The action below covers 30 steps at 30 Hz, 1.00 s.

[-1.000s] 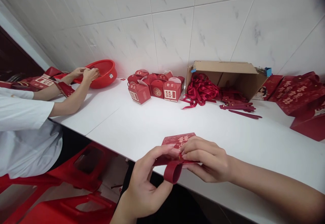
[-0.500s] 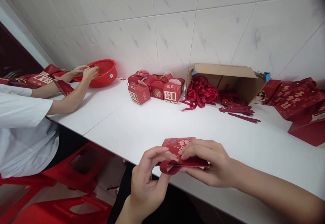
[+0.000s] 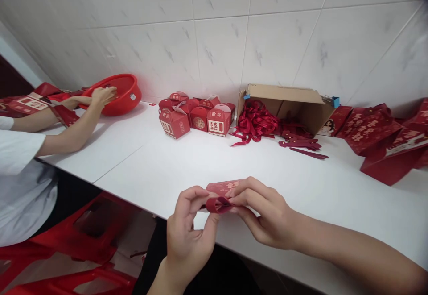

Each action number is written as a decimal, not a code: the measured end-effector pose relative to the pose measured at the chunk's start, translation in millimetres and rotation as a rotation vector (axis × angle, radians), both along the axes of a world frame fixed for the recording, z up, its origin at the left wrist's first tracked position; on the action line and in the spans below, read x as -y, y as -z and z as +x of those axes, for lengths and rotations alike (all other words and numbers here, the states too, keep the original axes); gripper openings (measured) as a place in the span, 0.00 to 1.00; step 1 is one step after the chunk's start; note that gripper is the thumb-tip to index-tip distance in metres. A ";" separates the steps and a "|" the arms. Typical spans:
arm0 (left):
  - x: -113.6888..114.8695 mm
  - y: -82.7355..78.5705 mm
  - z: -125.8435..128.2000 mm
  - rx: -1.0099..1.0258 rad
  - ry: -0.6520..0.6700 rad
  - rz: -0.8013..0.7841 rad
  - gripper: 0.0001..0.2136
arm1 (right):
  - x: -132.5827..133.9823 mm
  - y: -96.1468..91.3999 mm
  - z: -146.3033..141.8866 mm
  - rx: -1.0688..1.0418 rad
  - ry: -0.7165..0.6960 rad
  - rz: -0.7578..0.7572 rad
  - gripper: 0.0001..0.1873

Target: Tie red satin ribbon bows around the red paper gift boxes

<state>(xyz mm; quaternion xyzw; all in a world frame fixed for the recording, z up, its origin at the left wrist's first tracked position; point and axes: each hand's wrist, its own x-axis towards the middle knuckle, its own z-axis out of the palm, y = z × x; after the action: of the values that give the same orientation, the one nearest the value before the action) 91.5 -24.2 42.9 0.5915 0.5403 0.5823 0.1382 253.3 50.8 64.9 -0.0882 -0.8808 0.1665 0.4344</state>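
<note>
In front of me at the table's near edge, my left hand [image 3: 192, 223] curls its fingers and thumb around a dark red strap [image 3: 216, 205] bent into a loop. My right hand [image 3: 265, 210] pinches the loop's right end, fingertips above and thumb below. Just behind the loop is a flat-topped red printed box [image 3: 222, 188] with pale lettering; the hands cover much of it. Whether the strap is fastened to it cannot be made out.
A white table [image 3: 167, 156] runs along the tiled wall. On it are small red gift boxes [image 3: 219, 123], red ribbons [image 3: 257, 118], loose straps [image 3: 301, 144], a cardboard box [image 3: 284, 92] and red gift bags [image 3: 374, 130]. A co-worker's hand [image 3: 103, 95] is at a red basin [image 3: 125, 103].
My right hand has shifted along to the loop's end, closer to my left hand. The view has turned slightly right. The co-worker's hands have moved at the basin.
</note>
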 end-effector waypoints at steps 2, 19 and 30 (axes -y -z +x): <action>-3.5 -2.7 3.9 0.040 -0.036 -0.022 0.14 | -3.1 2.8 -0.8 -0.023 0.025 0.034 0.09; -27.5 25.0 -30.4 0.168 0.093 -0.283 0.26 | -34.6 -37.4 26.1 0.562 -0.001 -0.221 0.15; -36.3 67.3 -49.6 -0.451 -0.027 -0.452 0.22 | -130.1 -59.7 138.4 0.735 0.611 -0.451 0.11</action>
<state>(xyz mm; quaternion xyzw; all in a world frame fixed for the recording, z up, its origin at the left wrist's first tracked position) 41.9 12.1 -24.5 0.6527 0.6809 0.3034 0.1350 391.6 180.9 124.6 -0.4848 -0.8515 0.1755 0.0958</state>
